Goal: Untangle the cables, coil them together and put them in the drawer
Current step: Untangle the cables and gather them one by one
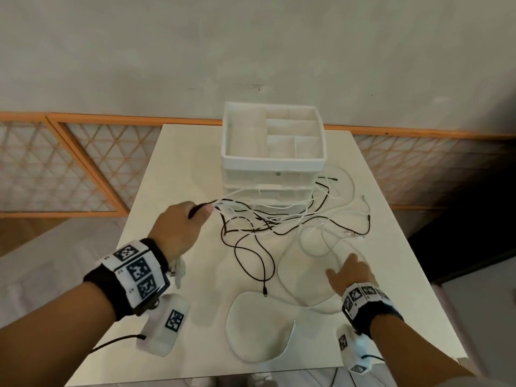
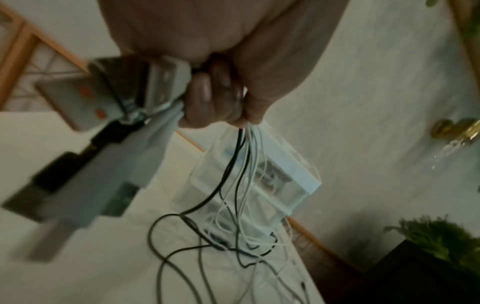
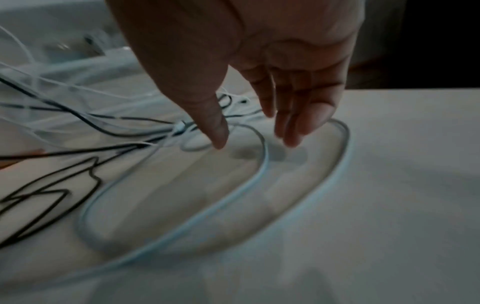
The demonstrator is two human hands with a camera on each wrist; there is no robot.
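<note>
cables [image 1: 268, 219] bunched in left hand [image 1: 178, 227], trailing right

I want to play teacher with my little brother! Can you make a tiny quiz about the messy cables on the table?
1. True or false: the left hand grips a bunch of black and white cables.
2. What is the right hand doing? A) gripping a plug B) reaching open-fingered over a white cable loop C) opening a drawer
3. Fill in: the white drawer organizer stands at the table's ____ edge, by the wall.

Key: 1 true; 2 B; 3 far
</note>
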